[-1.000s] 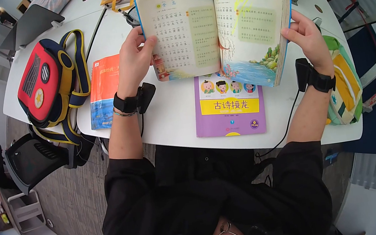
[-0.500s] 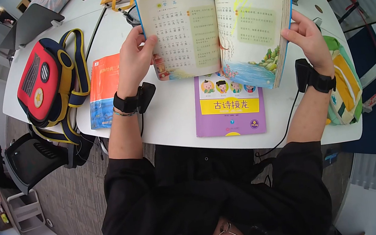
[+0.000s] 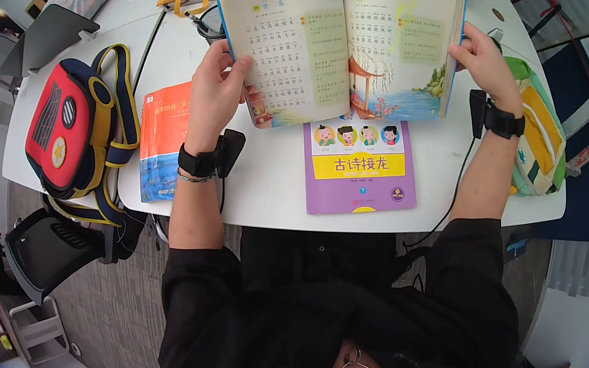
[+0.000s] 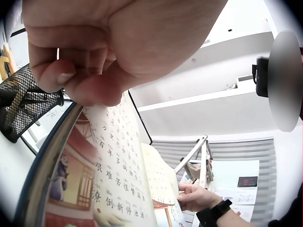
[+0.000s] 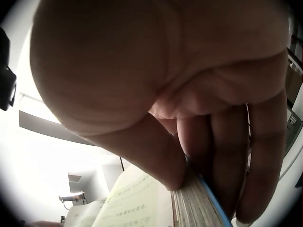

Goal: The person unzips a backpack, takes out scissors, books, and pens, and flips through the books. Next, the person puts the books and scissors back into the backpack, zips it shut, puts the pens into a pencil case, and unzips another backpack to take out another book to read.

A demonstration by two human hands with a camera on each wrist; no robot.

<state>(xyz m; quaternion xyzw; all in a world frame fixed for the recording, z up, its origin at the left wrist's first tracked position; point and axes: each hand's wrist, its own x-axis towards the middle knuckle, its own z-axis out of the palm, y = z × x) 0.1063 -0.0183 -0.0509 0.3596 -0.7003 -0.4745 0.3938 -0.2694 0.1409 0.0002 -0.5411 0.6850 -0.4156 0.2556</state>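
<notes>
Head camera's up high, facing forward and down at the table (image 3: 269, 195); wrist cameras peer from tight in (really close!), past left hand (image 4: 123, 42) and right hand (image 5: 189, 94), across the open book (image 3: 298, 54) all three share.

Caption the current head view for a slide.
Two hands hold an illustrated book open above a purple book, with a red backpack off to the left.
</notes>
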